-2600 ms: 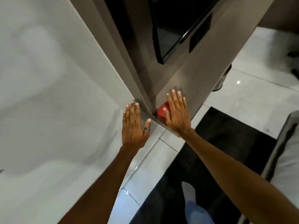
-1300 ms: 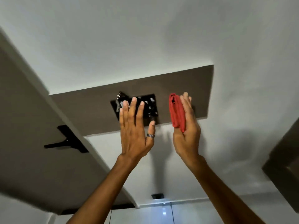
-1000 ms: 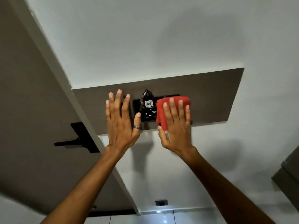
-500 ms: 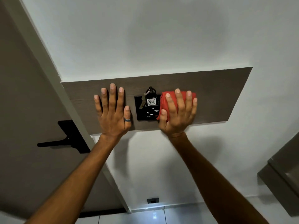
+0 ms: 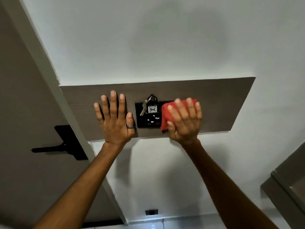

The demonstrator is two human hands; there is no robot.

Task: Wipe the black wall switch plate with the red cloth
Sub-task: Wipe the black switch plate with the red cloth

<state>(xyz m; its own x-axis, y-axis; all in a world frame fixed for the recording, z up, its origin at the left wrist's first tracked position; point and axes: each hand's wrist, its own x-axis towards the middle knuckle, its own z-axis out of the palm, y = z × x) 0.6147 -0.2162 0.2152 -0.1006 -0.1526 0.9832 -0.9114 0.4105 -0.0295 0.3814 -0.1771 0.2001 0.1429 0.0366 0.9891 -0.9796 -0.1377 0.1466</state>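
A glossy black rectangular wall switch plate [image 5: 149,116] sits near the middle of a long grey-brown wood-grain panel [image 5: 219,104] fixed across a plain white wall [image 5: 148,43]. A small bunch of metal keys with a black tag marked 406 [image 5: 151,107] hangs at the plate's top edge, and a few pale smudges show on the plate's lower face.

The right hand [image 5: 184,123] presses a crumpled red cloth [image 5: 165,118] against the panel at the plate's right edge, so the cloth covers that side of the plate. Its fingers [image 5: 189,109] are curled loosely over the cloth, gripping it; they look slightly blurred, so how far the cloth reaches under the palm is hard to say.

The left hand [image 5: 115,119] lies flat on the panel just left of the plate, fingers spread wide and holding nothing, with a dark ring [image 5: 130,127] on the thumb, which rests just beside the plate's left edge.

Further left, a black lever door handle [image 5: 61,146] is mounted on a grey-brown door [image 5: 24,96].
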